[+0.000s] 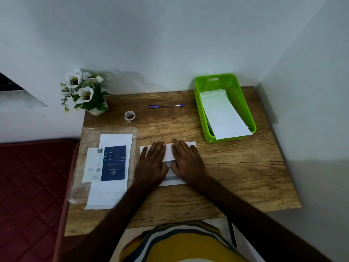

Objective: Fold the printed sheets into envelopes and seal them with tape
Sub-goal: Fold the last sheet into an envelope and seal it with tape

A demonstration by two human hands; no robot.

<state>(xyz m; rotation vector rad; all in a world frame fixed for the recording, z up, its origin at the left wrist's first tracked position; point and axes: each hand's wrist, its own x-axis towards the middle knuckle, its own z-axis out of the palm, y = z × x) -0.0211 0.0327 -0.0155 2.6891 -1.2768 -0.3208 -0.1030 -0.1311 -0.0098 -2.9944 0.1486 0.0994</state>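
both flat, open-fingered, the left hand [153,163] and right hand [186,161] press the folded sheet [168,153], its fold running left-right.

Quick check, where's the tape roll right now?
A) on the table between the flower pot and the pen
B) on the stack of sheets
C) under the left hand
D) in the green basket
A: the tape roll stands on the bare table, right of the flower pot and left of the pen, while both hands press flat on the folded sheet.
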